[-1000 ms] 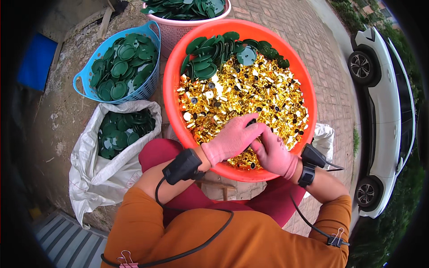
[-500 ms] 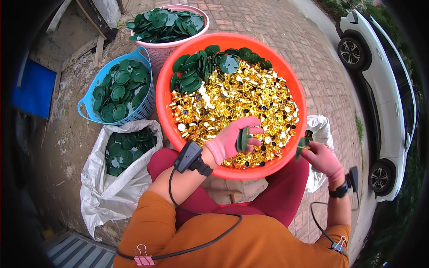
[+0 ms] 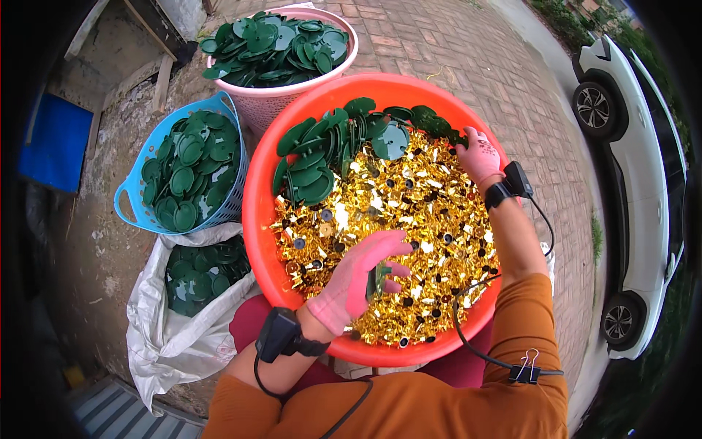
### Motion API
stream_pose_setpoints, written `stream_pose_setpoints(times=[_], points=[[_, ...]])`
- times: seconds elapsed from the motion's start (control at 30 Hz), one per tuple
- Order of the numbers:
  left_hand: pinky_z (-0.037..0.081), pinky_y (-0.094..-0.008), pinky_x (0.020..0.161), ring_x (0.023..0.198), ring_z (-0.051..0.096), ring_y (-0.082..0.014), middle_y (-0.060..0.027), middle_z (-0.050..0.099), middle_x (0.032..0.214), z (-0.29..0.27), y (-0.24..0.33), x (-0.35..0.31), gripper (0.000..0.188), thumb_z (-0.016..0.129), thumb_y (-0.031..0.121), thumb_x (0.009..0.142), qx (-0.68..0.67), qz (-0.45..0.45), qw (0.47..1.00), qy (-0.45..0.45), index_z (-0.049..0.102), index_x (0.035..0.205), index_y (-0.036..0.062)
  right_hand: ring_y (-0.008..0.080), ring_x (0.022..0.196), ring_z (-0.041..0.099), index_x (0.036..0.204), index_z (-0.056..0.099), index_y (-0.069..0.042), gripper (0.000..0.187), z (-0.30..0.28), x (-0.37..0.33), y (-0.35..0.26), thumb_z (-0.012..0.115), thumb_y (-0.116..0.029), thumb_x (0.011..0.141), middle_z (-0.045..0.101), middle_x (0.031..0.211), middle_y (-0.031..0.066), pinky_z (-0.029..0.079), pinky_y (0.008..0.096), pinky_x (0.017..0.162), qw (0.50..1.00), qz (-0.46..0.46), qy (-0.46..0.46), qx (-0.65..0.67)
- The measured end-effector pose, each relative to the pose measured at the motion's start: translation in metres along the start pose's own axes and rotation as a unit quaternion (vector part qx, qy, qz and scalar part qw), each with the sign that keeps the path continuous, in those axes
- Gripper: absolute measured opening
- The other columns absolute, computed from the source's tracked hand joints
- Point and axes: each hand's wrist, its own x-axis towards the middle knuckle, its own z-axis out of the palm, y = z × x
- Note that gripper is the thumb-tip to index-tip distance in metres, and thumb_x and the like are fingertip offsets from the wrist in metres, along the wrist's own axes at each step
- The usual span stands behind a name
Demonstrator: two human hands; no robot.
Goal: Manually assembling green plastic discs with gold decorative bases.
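A wide red basin (image 3: 257, 241) in front of me holds a heap of shiny gold pieces (image 3: 409, 197) with small black caps among them. Over the near part of the heap, my left hand (image 3: 358, 282) curls around green plastic discs (image 3: 376, 281), seen edge-on between palm and fingers; how many is hidden. At the far right inside the basin, my right hand (image 3: 480, 155) has its fingertips closed on the edge of a green disc at the end of a row. More green discs (image 3: 314, 157) lean together along the far left wall. Both hands wear pink gloves.
A pink basket (image 3: 256, 110) and a blue basket (image 3: 137, 175), both full of green discs, stand left of the basin. Nearer is a white sack (image 3: 157, 329) of discs. A white car (image 3: 640, 190) is parked to the right, beyond the brick paving (image 3: 409, 44).
My right hand has moved from outside the basin's near right rim to its far right inside. The left hand still holds discs. The view has shifted, putting the basin lower.
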Motion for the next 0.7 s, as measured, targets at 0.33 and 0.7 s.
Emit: stream_pose_setpoints(times=[0.33, 0.7], points=[[0.053, -0.0302, 0.078, 0.103, 0.061, -0.0194, -0.0097, 0.056, 0.132, 0.001, 0.005, -0.001, 0.052, 0.049, 0.036, 0.1, 0.048, -0.055, 0.997, 0.018, 0.042, 0.142, 0.005, 0.031, 0.1, 0.065, 0.118, 0.06, -0.014, 0.031, 0.006, 0.03, -0.037, 0.057, -0.026, 0.089, 0.067, 0.106, 0.0122, 0.051, 0.0434, 0.085, 0.991, -0.029, -0.043, 0.122], [0.052, -0.0297, 0.081, 0.106, 0.06, -0.0186, -0.0087, 0.052, 0.135, 0.006, 0.014, -0.004, 0.048, 0.048, 0.031, 0.101, 0.051, -0.064, 0.997, 0.012, 0.045, 0.141, 0.0063, 0.0318, 0.1, 0.063, 0.109, 0.063, -0.016, 0.027, 0.023, 0.048, -0.078, 0.065, -0.026, 0.084, 0.063, 0.108, 0.0114, 0.052, 0.0423, 0.085, 0.994, -0.006, -0.073, 0.081]])
